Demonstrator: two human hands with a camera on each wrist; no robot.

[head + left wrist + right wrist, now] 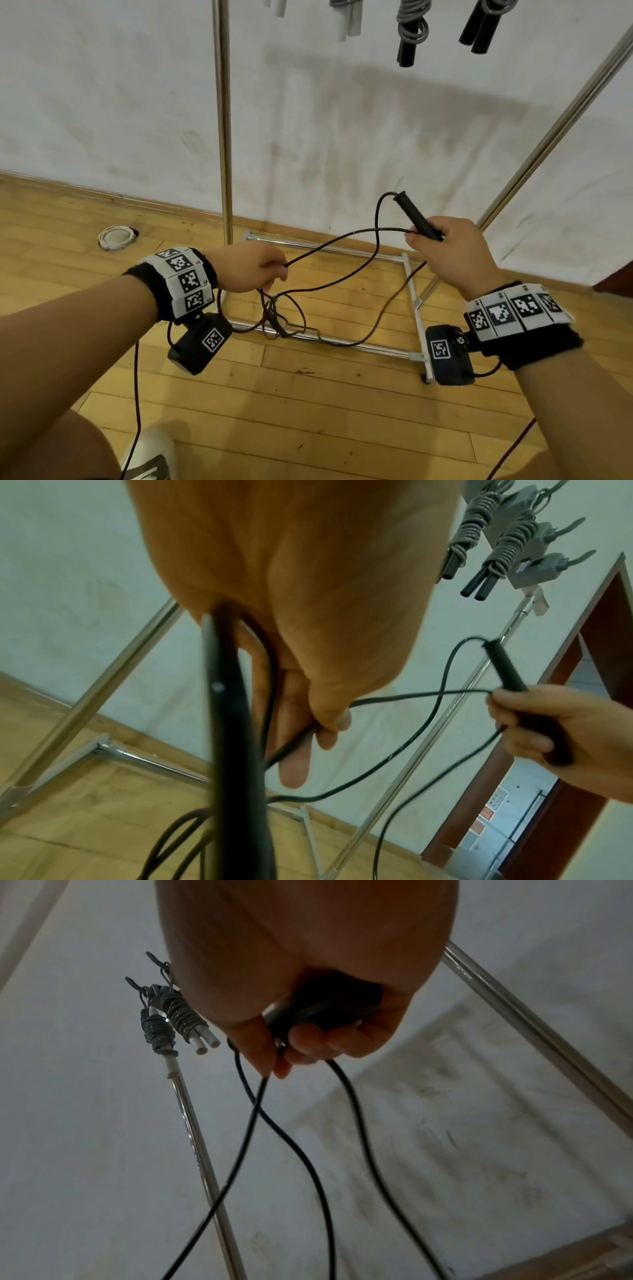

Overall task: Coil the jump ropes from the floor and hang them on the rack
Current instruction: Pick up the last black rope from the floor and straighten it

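Note:
My right hand (442, 245) grips the black handle (416, 217) of a thin black jump rope (337, 240), and its thumb and fingers also pinch a strand of the cord (346, 1085). My left hand (260, 267) pinches the same cord (394, 697) between thumb and fingers. From it the rope drops in a tangle (277, 315) onto the floor over the rack's base bars. The cord loops out of the handle top (493, 653) and crosses the taut strand between my hands. The second handle is not clearly visible.
A chrome rack (222, 120) stands against the white wall, its base frame (373, 347) on the wooden floor. Coiled ropes (411, 31) with black and white handles hang from its top (507, 550). A white ring (114, 236) lies left by the wall. My shoe (150, 452) is below.

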